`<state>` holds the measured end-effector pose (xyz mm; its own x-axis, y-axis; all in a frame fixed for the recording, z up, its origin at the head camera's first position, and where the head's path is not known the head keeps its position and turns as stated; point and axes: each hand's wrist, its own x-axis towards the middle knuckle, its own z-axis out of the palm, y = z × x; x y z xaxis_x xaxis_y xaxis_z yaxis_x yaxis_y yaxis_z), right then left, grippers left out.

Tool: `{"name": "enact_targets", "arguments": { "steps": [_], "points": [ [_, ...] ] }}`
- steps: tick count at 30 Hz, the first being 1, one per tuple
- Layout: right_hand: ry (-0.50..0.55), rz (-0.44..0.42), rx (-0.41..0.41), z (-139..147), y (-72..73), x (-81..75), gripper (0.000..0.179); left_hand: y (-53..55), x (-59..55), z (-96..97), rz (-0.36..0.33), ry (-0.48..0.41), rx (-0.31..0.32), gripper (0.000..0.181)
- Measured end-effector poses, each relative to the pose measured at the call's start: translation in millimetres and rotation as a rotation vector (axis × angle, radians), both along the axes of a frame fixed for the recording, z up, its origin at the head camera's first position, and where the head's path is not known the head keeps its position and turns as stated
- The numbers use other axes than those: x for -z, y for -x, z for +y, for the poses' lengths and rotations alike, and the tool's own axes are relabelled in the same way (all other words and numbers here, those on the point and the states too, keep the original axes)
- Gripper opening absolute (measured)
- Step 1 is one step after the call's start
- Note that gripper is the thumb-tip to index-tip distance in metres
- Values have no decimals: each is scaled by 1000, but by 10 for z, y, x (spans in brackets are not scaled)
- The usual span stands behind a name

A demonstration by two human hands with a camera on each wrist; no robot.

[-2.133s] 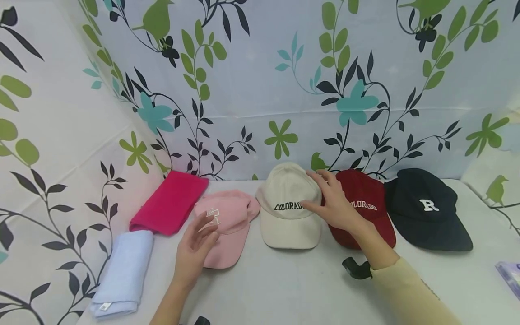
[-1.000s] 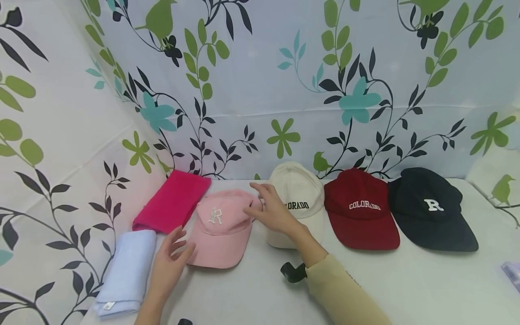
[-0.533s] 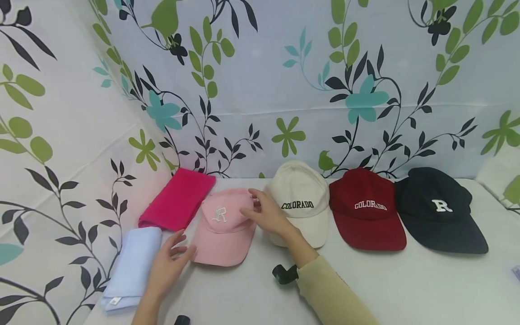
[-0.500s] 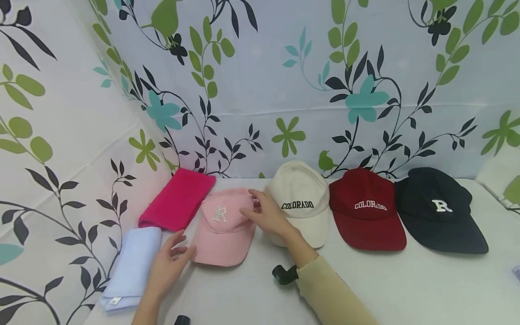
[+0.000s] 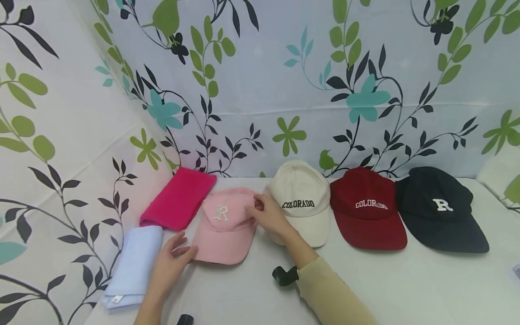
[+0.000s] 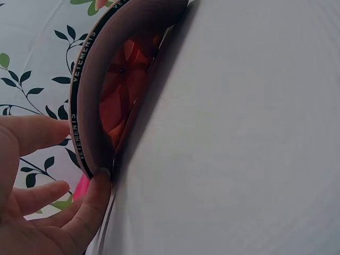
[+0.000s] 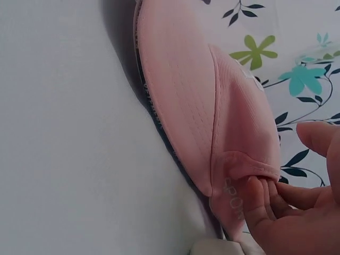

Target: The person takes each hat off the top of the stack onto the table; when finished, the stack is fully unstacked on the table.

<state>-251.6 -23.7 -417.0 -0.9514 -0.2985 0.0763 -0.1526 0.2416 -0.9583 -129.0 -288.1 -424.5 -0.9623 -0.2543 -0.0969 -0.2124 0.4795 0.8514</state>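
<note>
A pink baseball cap point(image 5: 228, 225) with an embroidered white R lies on the table, brim to the front. The thumb of my left hand point(image 5: 168, 264) touches the brim's left edge; its other fingers are loosely bent away from the cap. My right hand point(image 5: 273, 220) pinches the cap's right side near the back. In the right wrist view the pink cap point(image 7: 175, 90) shows its side and strap, partly covered by my fingers. The left wrist view shows the brim edge point(image 6: 77, 106) with dark lettered trim. A cream COLORADO cap point(image 5: 298, 189) sits right behind my right hand.
A dark red COLORADO cap point(image 5: 367, 214) and a black R cap point(image 5: 440, 212) stand farther right in the row. Left of the pink cap lie a folded bright pink cloth point(image 5: 178, 198) and a folded light blue cloth point(image 5: 134, 266). A patterned curtain point(image 5: 252, 67) hangs behind the table.
My right hand has moved left from the cream and red caps to the pink cap's side, and its fingers have drawn together there. My left hand has shifted left to the brim's edge.
</note>
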Motion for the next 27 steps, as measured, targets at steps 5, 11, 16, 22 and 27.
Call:
{"name": "enact_targets", "arguments": {
  "steps": [5, 11, 16, 22, 27],
  "points": [
    [96, -94, 19, -15, 6, 12, 60, -2, 14, 32, 10, -31, -21, 74],
    [199, -186, 27, -34, 34, 2, 52, -4, 4, 25, 11, -54, -17, 75],
    [255, -171, 16, -19, 27, -59, 49, 1, 0, 24, 3, -90, 11, 76],
    [267, -124, 50, 2, 24, -111, 49, 6, 11, 58, 18, -129, 23, 74],
    [263, -94, 78, 4, 58, -117, 46, 15, 18, 81, 20, -115, 33, 76]
  ]
}}
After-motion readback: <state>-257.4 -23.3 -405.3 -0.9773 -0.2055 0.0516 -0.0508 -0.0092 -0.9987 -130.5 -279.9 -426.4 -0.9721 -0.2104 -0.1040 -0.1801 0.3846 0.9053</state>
